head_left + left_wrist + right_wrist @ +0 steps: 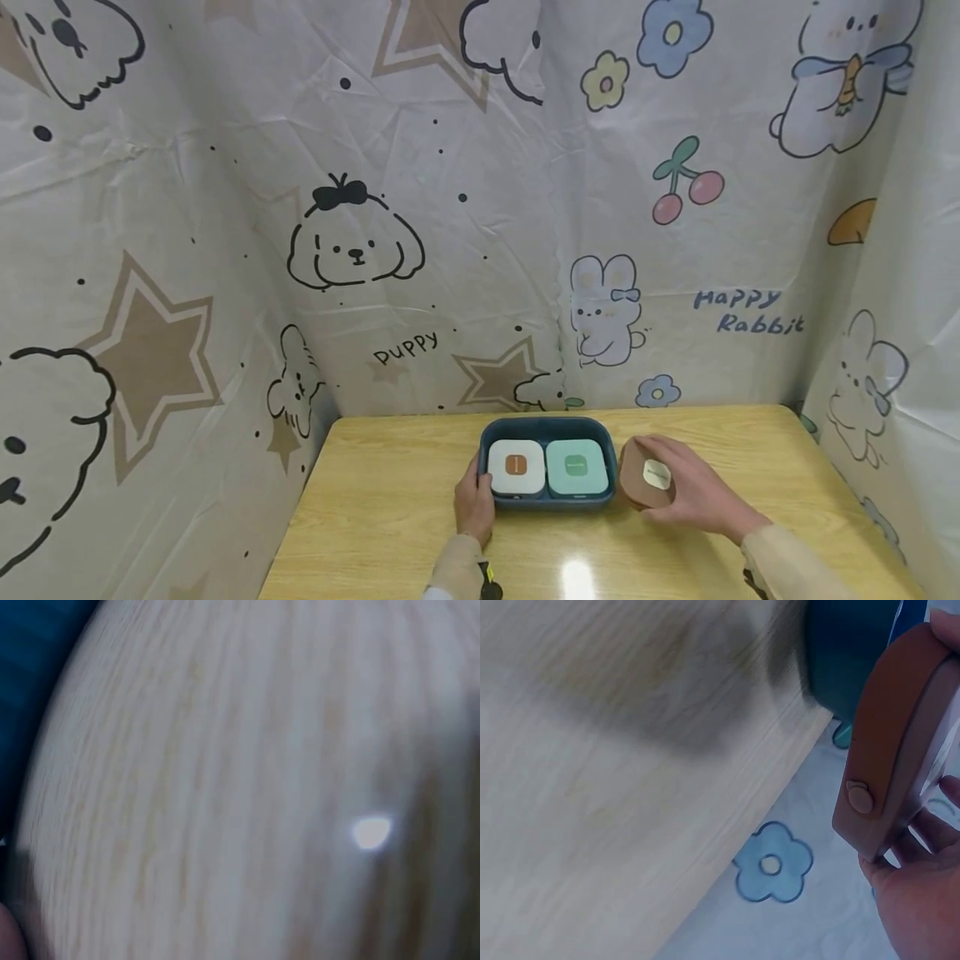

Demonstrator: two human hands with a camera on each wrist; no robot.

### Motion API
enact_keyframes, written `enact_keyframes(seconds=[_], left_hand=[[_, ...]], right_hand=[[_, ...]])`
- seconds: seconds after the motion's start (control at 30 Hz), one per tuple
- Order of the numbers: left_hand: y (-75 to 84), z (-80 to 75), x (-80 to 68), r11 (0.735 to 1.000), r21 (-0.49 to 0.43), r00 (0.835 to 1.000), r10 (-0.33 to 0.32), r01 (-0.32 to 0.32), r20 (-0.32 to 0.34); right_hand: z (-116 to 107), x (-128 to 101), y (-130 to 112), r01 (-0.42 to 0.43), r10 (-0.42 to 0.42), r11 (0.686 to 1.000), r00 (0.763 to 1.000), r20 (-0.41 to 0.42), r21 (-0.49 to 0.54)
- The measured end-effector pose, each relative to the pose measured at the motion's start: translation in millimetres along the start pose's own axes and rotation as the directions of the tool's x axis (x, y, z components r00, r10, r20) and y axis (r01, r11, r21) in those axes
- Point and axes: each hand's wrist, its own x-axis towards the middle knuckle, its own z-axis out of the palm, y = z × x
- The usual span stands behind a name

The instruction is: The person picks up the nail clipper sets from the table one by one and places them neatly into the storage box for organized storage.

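Brown case [643, 482]: gripped by right hand [693, 492], just right of tray.
Blue tray [551, 427]: left end held by left hand [474, 504], fingers curled on rim.
White case [516, 467], green case [576, 468]: lodged inside tray.

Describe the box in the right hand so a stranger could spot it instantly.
On the wooden table sits a dark blue tray holding a white box and a mint-green box. Just right of the tray, outside it, the right hand grips the brown box, the only brown one, with a pale label.
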Motion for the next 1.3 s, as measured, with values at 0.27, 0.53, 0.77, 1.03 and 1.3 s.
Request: enact_keyframes(seconds=[0.27,0.53,0.77,1.03,1.3], left_hand=[[-2.9,1.2,1.5,1.0,0.018,1.0,0.016,-0.015,-0.018],[-4.1,0.8,-1.4,1.0,0.007,1.0,-0.014,0.014,-0.006],[-6.4,4.1,-3.1,1.0,0.008,1.0,-0.005,0.005,-0.018],[-4.2,2.1,-2.1,0.999,0.011,0.999,0.031,-0.031,-0.022],[-4.0,1.5,0.7,0.997,0.042,0.997,0.065,-0.063,-0.037]], right_hand=[[8,28,-11,0.001,-0.002,1.0,0.995,0.099,0.011],[16,49,-18,0.152,-0.139,0.987,0.972,0.191,-0.056],[28,71,-17,0.187,-0.168,0.981,0.955,0.243,-0.057],[43,93,-18,0.161,-0.149,0.987,0.949,0.277,-0.022],[59,106,-23,0.178,-0.178,0.984,0.937,0.3,0.028]])
